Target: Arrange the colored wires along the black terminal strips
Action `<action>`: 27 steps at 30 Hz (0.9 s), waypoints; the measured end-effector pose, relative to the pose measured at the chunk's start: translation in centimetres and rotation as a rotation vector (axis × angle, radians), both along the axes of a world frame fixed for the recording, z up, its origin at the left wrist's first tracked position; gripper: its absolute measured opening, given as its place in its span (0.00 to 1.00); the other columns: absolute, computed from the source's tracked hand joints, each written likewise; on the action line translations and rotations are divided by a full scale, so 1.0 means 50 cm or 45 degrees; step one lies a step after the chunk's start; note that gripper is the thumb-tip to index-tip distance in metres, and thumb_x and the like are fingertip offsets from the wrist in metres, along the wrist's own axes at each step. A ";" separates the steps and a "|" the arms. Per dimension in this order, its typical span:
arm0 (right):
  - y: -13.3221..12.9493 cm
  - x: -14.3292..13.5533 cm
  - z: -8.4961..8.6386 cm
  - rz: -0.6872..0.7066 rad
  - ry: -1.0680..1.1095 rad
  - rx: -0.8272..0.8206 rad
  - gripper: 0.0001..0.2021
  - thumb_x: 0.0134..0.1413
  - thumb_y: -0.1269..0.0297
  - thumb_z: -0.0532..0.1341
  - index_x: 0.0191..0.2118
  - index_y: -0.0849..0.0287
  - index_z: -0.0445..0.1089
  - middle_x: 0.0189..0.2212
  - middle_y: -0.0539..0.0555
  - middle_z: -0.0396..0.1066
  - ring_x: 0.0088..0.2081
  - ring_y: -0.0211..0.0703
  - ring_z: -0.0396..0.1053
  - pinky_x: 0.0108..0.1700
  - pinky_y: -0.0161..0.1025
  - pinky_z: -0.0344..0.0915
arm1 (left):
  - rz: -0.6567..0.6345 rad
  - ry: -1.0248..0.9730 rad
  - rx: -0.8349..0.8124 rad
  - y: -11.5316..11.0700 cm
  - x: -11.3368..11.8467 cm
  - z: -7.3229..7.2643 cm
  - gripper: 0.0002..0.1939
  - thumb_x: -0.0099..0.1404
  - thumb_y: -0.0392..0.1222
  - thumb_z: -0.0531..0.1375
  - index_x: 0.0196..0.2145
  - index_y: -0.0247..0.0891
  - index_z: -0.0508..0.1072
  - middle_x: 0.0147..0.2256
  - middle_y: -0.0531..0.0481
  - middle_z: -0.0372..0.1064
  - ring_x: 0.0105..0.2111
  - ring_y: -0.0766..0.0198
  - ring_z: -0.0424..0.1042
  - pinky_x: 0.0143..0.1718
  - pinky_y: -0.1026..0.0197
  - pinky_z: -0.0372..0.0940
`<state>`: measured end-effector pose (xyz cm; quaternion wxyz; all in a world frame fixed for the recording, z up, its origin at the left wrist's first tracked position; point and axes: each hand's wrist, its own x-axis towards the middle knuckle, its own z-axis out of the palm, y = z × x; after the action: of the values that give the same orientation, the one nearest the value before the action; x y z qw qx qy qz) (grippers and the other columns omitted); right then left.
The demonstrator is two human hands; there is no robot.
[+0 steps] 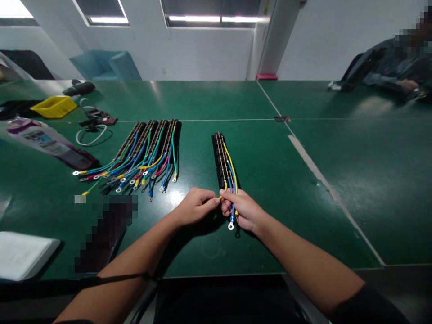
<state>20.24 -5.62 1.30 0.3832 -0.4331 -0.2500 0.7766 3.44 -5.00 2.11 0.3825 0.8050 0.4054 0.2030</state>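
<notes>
A black terminal strip [219, 157] with brass-coloured contacts lies lengthwise on the green table, and yellow, blue and red wires run from it towards me. My right hand [245, 209] is closed round the wire bundle at its near end; a blue wire's ring lug [231, 226] sticks out below the fingers. My left hand [199, 204] pinches the end of a short yellow wire [221, 196], its fingertips meeting those of the right hand. To the left lie several similar strips [170, 135] side by side, their coloured wires with ring lugs fanned out.
At the left are a purple-and-white bottle [47, 141], a yellow bin [56, 107], a white cable [91, 143] and a white packet [27, 254]. A dark blurred-out object [104, 234] lies near my left forearm. A person [388, 67] sits at the far right.
</notes>
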 end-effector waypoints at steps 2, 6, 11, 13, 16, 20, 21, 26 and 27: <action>0.000 0.000 0.000 0.004 -0.001 0.005 0.12 0.49 0.65 0.65 0.24 0.61 0.61 0.11 0.44 0.59 0.14 0.30 0.57 0.17 0.28 0.56 | 0.013 0.019 0.023 0.000 0.000 -0.001 0.20 0.67 0.47 0.51 0.22 0.32 0.67 0.18 0.57 0.55 0.20 0.73 0.53 0.23 0.67 0.46; 0.001 -0.001 0.000 0.007 -0.006 0.006 0.12 0.50 0.65 0.65 0.24 0.61 0.61 0.11 0.45 0.60 0.13 0.30 0.57 0.17 0.28 0.56 | 0.039 0.044 0.052 0.001 0.000 -0.007 0.20 0.66 0.46 0.53 0.20 0.32 0.65 0.17 0.57 0.53 0.20 0.73 0.52 0.22 0.67 0.45; 0.001 -0.002 0.001 -0.009 0.002 -0.016 0.11 0.50 0.66 0.64 0.25 0.62 0.61 0.11 0.44 0.59 0.13 0.29 0.57 0.16 0.28 0.56 | 0.019 0.022 0.047 0.001 0.002 -0.005 0.20 0.67 0.46 0.51 0.22 0.32 0.66 0.18 0.57 0.55 0.20 0.73 0.54 0.23 0.68 0.46; 0.000 -0.002 0.001 -0.014 -0.002 -0.020 0.11 0.50 0.66 0.64 0.25 0.62 0.62 0.11 0.44 0.59 0.13 0.29 0.57 0.16 0.28 0.56 | 0.005 0.000 0.028 0.000 0.002 -0.002 0.20 0.68 0.46 0.49 0.23 0.32 0.67 0.19 0.56 0.57 0.20 0.73 0.55 0.24 0.68 0.47; 0.000 -0.002 0.002 -0.017 0.005 -0.013 0.11 0.51 0.66 0.64 0.24 0.62 0.62 0.11 0.45 0.59 0.14 0.30 0.57 0.16 0.28 0.56 | 0.005 0.003 0.037 0.000 0.002 -0.002 0.21 0.68 0.46 0.49 0.23 0.32 0.67 0.19 0.56 0.56 0.20 0.73 0.55 0.24 0.67 0.47; -0.001 -0.002 0.002 -0.014 -0.006 -0.007 0.11 0.51 0.67 0.64 0.24 0.62 0.62 0.11 0.45 0.60 0.13 0.30 0.57 0.16 0.28 0.56 | 0.032 0.041 0.055 0.003 0.001 -0.009 0.20 0.66 0.46 0.53 0.20 0.33 0.63 0.17 0.58 0.52 0.20 0.73 0.52 0.22 0.67 0.45; -0.001 -0.002 0.001 -0.013 -0.012 -0.007 0.11 0.51 0.67 0.64 0.24 0.62 0.62 0.11 0.45 0.60 0.13 0.30 0.57 0.16 0.28 0.56 | 0.039 0.045 0.051 0.003 0.001 -0.010 0.20 0.65 0.46 0.53 0.19 0.33 0.62 0.17 0.58 0.51 0.19 0.73 0.51 0.22 0.67 0.44; -0.001 -0.002 -0.002 -0.031 0.001 -0.010 0.10 0.51 0.67 0.63 0.24 0.62 0.62 0.12 0.45 0.60 0.14 0.30 0.57 0.17 0.28 0.55 | 0.029 0.045 0.075 0.002 0.002 -0.003 0.20 0.66 0.46 0.51 0.20 0.32 0.65 0.17 0.57 0.53 0.19 0.73 0.52 0.23 0.67 0.45; -0.001 -0.002 -0.003 -0.036 0.007 -0.011 0.10 0.51 0.67 0.64 0.24 0.62 0.62 0.12 0.45 0.59 0.14 0.30 0.57 0.17 0.28 0.56 | 0.022 0.039 0.078 0.001 0.003 0.000 0.20 0.67 0.46 0.51 0.21 0.32 0.66 0.18 0.57 0.53 0.19 0.73 0.53 0.23 0.67 0.45</action>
<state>20.16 -5.68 1.18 0.3930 -0.4361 -0.2393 0.7734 3.57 -4.95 2.08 0.3496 0.8158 0.4120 0.2062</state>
